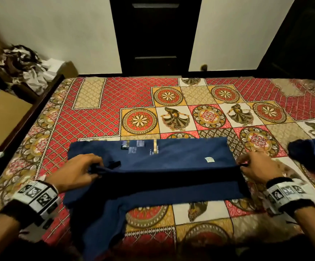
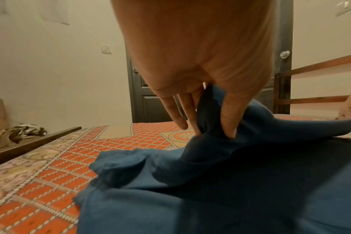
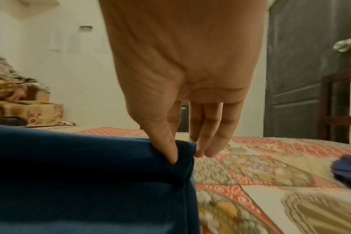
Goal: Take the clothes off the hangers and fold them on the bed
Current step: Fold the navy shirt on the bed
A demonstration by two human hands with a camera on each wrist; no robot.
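We have the blue garment (image 1: 181,161) flat on the bed (image 1: 104,102), mid-fold: our left hand (image 1: 77,171) and right hand (image 1: 256,166) each pinch an end of its raised crease; further right, another blue piece (image 1: 311,149) waits

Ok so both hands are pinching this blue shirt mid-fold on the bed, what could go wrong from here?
The left hand pinches a bunched wad of the blue shirt, so that side may fold creased or uneven.
The right hand holds only a thin edge with thumb and fingertips; it might slip when lifted.
A sleeve trails towards the bed's near edge and could drag the fold askew.
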